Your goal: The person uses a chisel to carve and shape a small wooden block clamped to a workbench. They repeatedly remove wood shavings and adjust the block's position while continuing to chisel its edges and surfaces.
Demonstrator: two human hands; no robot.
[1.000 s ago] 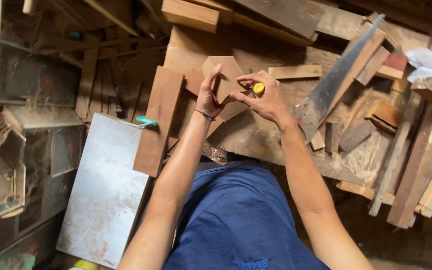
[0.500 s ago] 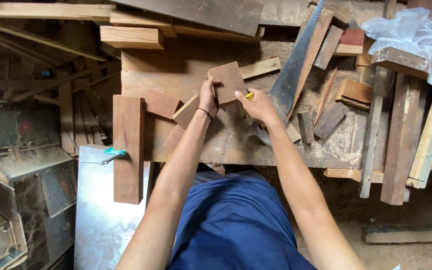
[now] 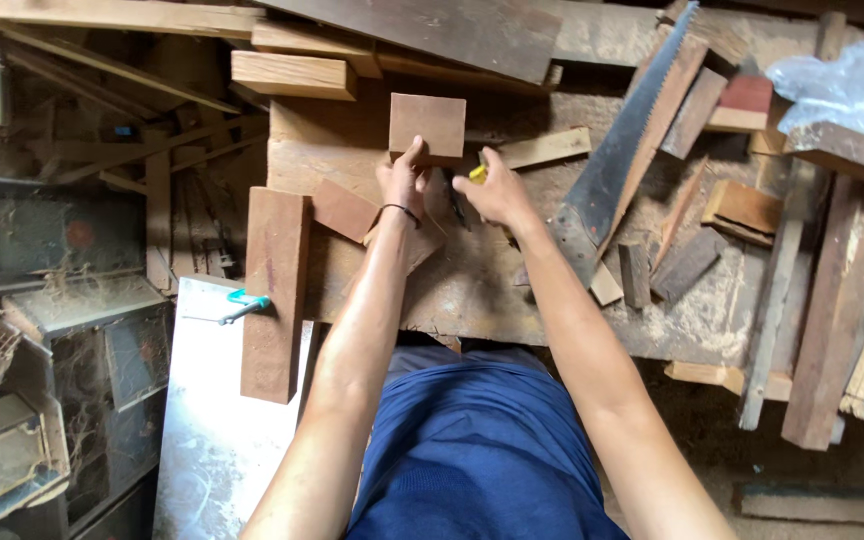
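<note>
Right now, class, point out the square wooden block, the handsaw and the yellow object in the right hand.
square wooden block (image 3: 428, 124), head view, middle of its top face
handsaw (image 3: 630, 135), head view, middle of the blade
yellow object (image 3: 477, 173), head view, its visible end

Handsaw (image 3: 620, 160) right of wood block (image 3: 427, 125)

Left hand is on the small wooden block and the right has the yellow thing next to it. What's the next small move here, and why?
Probably bring the right hand with the yellow tool up to the near edge of the wooden block. The left hand already steadies that block on the workbench, and the tool tip sits just beside it, not yet on it.
</note>
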